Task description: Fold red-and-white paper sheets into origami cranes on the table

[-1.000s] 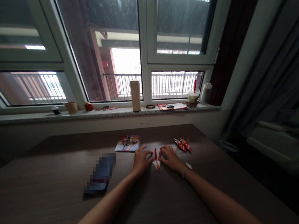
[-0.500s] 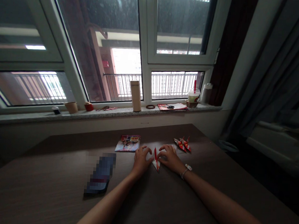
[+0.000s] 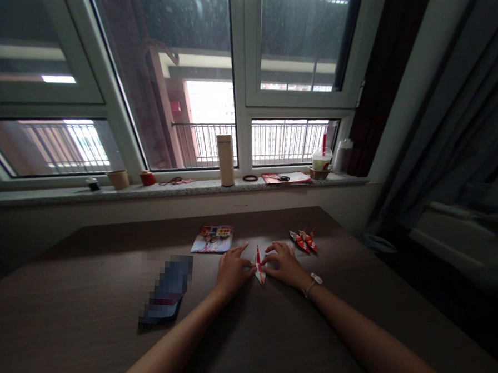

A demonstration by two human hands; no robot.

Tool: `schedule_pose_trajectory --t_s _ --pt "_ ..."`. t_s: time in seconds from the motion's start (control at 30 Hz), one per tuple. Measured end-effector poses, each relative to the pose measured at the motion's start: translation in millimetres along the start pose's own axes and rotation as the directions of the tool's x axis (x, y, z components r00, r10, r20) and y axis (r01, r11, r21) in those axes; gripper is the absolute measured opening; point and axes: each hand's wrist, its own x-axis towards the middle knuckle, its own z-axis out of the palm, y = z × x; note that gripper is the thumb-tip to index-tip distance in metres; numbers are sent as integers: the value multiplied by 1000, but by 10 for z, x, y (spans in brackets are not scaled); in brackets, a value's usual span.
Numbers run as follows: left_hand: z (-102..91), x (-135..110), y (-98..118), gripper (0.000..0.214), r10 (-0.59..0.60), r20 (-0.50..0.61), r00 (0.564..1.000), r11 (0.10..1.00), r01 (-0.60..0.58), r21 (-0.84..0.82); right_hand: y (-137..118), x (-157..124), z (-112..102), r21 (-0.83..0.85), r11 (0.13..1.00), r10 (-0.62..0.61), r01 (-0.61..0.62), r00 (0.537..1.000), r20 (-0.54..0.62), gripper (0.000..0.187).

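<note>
Between my two hands a red-and-white folded paper piece (image 3: 260, 274), with a narrow red point standing up, rests on the brown table (image 3: 101, 290). My left hand (image 3: 233, 270) is at its left side, thumb and index finger pinched at the paper's edge. From the right, the thumb and index finger of my right hand (image 3: 284, 263) grip its other side; a band is on that wrist. Beyond my right hand lie several red-and-white folded paper cranes (image 3: 304, 240), close together. The fingertips partly hide the paper's sides.
A printed packet (image 3: 213, 239) lies past my left hand, and a dark, pixelated phone-like object (image 3: 167, 293) nearer on the left. The windowsill (image 3: 182, 189) holds a tan flask (image 3: 226, 160), a drink cup (image 3: 322, 158), scissors (image 3: 283, 178) on papers, and a red tape roll (image 3: 147, 178).
My left hand has shifted slightly left, its fingers stretched more, and its thumb and index finger now meet at the paper's edge. The right hand stays nearly in place.
</note>
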Motion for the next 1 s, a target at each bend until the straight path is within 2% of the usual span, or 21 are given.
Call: schedule_pose_trajectory --t_s 0.13,0.23,0.53,0.73,1.0 --pt "-30 -7 -14 10 25 29 999 999 -25 29 17 7 -38 23 1000 -19 18 998 55 21" --pt "-72 -23 12 22 6 53 999 1000 -8 29 36 15 -57 22 999 -28 27 996 84 28" --pt "-154 -52 99 39 31 115 993 992 -44 116 44 7 -60 1 1000 -17 17 995 97 26" --pt "-242 -80 151 63 15 243 970 980 -63 191 5 17 -117 11 1000 -10 9 987 159 33" --pt "-200 -255 56 61 -42 239 970 983 -2 183 13 22 -151 3 1000 -4 3 977 212 45"
